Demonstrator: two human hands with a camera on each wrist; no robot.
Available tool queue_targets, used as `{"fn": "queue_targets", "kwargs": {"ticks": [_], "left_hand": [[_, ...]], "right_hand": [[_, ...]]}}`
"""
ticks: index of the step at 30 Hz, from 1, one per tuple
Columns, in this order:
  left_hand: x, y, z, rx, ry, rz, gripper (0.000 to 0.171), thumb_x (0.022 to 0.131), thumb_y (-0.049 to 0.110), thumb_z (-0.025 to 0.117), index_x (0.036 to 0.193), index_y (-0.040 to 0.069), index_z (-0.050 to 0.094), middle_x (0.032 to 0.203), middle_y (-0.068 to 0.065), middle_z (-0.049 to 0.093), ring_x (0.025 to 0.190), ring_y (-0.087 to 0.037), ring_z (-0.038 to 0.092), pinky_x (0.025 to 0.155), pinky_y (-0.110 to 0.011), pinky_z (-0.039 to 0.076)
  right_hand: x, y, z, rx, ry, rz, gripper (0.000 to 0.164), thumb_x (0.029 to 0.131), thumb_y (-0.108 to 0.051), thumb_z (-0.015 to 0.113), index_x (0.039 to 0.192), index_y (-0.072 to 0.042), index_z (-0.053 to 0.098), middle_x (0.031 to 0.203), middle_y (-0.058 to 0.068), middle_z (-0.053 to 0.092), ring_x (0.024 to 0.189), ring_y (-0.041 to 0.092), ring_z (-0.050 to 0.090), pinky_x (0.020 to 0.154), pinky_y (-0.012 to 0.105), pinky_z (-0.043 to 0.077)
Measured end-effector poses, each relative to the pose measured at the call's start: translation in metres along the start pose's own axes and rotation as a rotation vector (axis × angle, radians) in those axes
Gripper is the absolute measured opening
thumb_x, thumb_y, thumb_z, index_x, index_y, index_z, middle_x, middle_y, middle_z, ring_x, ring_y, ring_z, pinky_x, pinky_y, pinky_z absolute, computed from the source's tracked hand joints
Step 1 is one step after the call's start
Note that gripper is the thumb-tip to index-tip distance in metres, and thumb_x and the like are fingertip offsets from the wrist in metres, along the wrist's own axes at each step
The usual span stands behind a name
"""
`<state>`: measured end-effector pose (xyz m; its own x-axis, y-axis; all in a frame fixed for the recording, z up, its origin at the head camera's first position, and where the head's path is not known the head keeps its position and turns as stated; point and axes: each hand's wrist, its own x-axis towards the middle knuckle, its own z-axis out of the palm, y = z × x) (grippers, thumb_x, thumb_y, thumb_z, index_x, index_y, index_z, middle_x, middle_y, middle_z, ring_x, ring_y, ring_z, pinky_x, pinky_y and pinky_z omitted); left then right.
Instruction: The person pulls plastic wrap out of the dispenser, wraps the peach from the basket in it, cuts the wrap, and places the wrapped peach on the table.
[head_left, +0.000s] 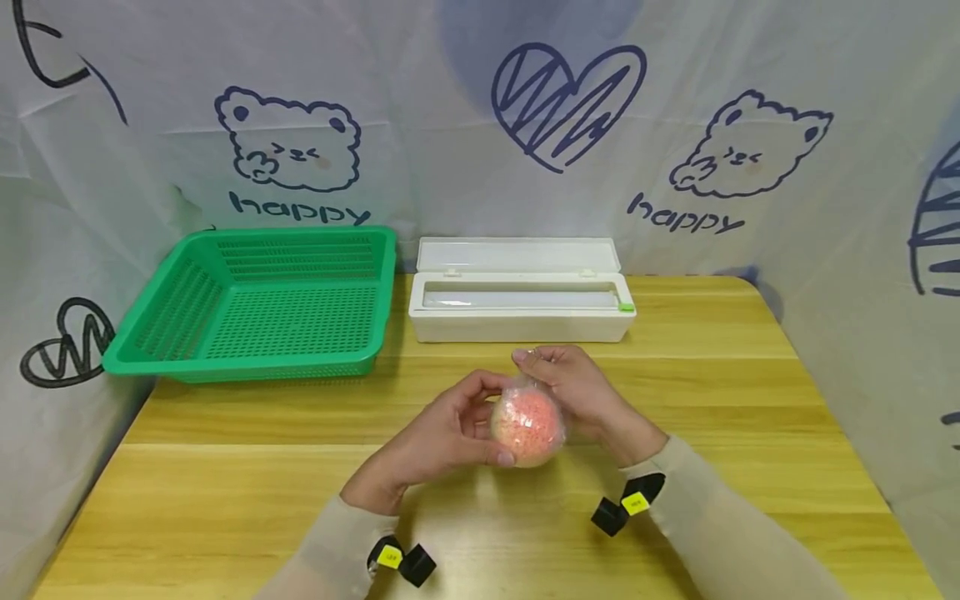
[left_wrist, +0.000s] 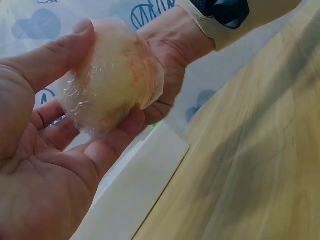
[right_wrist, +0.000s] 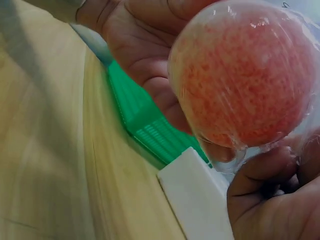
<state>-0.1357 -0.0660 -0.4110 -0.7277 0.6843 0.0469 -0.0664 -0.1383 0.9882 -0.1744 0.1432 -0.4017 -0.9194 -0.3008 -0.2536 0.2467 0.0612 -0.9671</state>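
Observation:
A round, peach-like fruit (head_left: 528, 425), mottled pink-red and pale yellow, is wrapped in clear plastic film above the front middle of the table. My left hand (head_left: 457, 429) holds it from the left, thumb on the near side and fingers behind. In the left wrist view, its paler side (left_wrist: 112, 75) shows through wrinkled film. My right hand (head_left: 581, 387) is at the upper right of the fruit and pinches the gathered plastic film (right_wrist: 235, 155) between thumb and fingers. In the right wrist view the film stretches smoothly over the red side.
Behind the hands stands a white cling film dispenser (head_left: 521, 327), lid raised, a roll inside and a green slider (head_left: 626, 307) at its right end. A green plastic basket (head_left: 247, 367) sits at the back left of the wooden table (head_left: 262, 500). Printed cloth (head_left: 435, 167) hangs behind.

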Motion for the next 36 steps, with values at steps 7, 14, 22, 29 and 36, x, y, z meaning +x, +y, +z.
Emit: {"fn": "queue_targets", "kwargs": {"ticks": [7,14,22,29,36], "left_hand": [[-0.001,0.001,-0.003,0.037,0.003,0.021,0.068,0.075,-0.006,0.077,0.132,0.011,0.044,0.14,-0.017,0.04,0.118,-0.033,0.052,0.09,-0.039,0.053],[-0.001,-0.004,-0.006,0.159,0.019,0.127,0.069,0.07,-0.001,0.082,0.13,0.015,0.053,0.135,-0.01,0.042,0.123,-0.03,0.047,0.098,-0.04,0.048],[-0.002,-0.006,-0.006,0.537,0.095,0.162,0.083,0.07,0.021,0.086,0.14,0.031,0.043,0.136,0.005,0.044,0.124,-0.017,0.041,0.106,-0.051,0.036],[-0.007,0.001,-0.003,0.768,0.001,0.097,0.091,0.081,0.026,0.078,0.152,0.037,0.022,0.157,0.005,0.026,0.139,-0.018,0.03,0.11,-0.05,0.033],[-0.008,0.005,-0.011,0.512,0.061,0.085,0.078,0.083,0.019,0.076,0.148,0.029,0.035,0.148,-0.001,0.043,0.128,-0.017,0.048,0.104,-0.041,0.043]], "right_hand": [[0.0,0.009,0.004,0.103,-0.175,0.099,0.031,0.094,-0.031,0.061,0.096,-0.001,0.065,0.087,0.006,0.064,0.078,0.017,0.06,0.065,0.027,0.054],[-0.005,0.017,0.003,0.178,-0.276,0.149,0.034,0.092,-0.035,0.062,0.107,-0.004,0.067,0.105,0.009,0.064,0.096,0.021,0.059,0.08,0.032,0.054],[-0.005,0.016,-0.002,0.191,-0.256,0.214,0.039,0.089,-0.029,0.063,0.113,0.002,0.064,0.109,0.014,0.065,0.093,0.025,0.065,0.08,0.038,0.056],[0.002,0.019,-0.001,0.088,-0.218,0.211,0.036,0.092,-0.026,0.058,0.11,0.005,0.064,0.11,0.015,0.061,0.093,0.023,0.063,0.08,0.037,0.056],[0.006,0.017,-0.004,0.199,-0.292,0.231,0.063,0.096,-0.052,0.05,0.127,0.002,0.054,0.116,0.018,0.061,0.094,0.031,0.065,0.075,0.047,0.057]]}}
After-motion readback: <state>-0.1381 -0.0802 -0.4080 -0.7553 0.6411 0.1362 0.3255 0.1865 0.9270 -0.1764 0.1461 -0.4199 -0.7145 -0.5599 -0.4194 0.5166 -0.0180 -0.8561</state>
